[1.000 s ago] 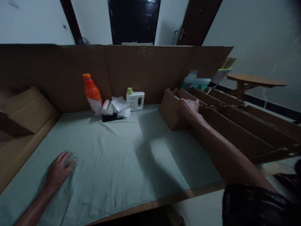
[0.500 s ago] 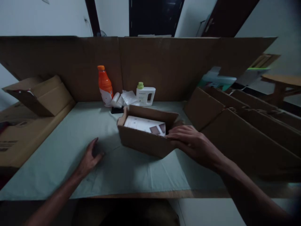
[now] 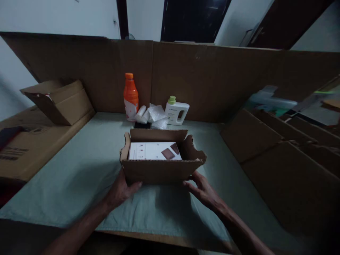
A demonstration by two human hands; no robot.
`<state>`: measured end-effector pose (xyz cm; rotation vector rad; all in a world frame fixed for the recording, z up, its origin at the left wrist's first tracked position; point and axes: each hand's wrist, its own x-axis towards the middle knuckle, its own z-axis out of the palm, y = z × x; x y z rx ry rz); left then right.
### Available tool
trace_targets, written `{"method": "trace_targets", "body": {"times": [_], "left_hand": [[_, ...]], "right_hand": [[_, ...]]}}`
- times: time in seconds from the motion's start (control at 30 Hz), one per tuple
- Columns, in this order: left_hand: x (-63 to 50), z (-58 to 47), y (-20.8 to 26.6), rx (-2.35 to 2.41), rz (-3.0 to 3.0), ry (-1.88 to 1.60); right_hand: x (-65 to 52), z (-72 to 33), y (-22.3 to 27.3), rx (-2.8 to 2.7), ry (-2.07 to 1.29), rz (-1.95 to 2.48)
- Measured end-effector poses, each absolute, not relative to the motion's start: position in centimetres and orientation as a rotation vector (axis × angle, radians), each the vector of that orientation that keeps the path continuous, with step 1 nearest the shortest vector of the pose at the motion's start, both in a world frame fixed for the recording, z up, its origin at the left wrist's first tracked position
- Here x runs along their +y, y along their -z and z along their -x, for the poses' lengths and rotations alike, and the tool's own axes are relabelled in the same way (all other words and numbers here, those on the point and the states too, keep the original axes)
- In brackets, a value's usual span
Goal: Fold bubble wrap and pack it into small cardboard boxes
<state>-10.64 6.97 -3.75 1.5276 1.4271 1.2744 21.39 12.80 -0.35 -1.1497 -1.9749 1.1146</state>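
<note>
Head view showed a long, open-topped brown cardboard box [image 3: 162, 172] near the middle of a pale green cloth [image 3: 101, 134]; inside it lay a white printed carton with dark brown squares [image 3: 148, 150]. The left hand [image 3: 120, 191] was at the box's lower left corner and the right hand [image 3: 203, 191] at its lower right, thumbs spread from fingers; with fingers partly hidden, whether either gripped could not be told. Beyond lay clear bubble wrap [image 3: 158, 114], between an orange plastic bottle [image 3: 131, 94] and a white, green-capped jug [image 3: 172, 110]. Behind them rose a brown cardboard panel [image 3: 217, 81]. Large brown cardboard boxes [image 3: 287, 177] stood to the right.
</note>
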Motion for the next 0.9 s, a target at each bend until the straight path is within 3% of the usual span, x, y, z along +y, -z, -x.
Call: {"method": "trace_targets", "body": {"times": [0.27, 0.33, 0.5, 0.57, 0.73, 0.9], "left_hand": [[14.8, 16.5, 2.6, 1.594, -1.369, -1.442], [15.3, 16.9, 3.2, 1.565, -1.372, -1.450], [15.1, 17.1, 4.8, 1.547, -1.328, -1.453], [15.1, 17.1, 5.0, 1.568, -1.306, -1.458], [15.2, 17.2, 5.3, 1.589, -1.291, -1.435], [15.1, 17.3, 5.3, 1.621, -1.298, -1.432]], "right_hand": [[22.0, -15.3, -0.1, -1.901, -1.386, 0.931], [24.6, -15.2, -0.3, -1.959, -1.279, 1.042], [32.3, -13.7, -1.4, -2.223, -0.427, 1.250], [35.4, -12.1, -1.7, -2.330, -0.227, 1.209], [40.7, -9.2, -1.9, -2.338, -0.310, 1.102], [38.9, -12.2, -1.9, -1.880, -0.424, 1.056]]}}
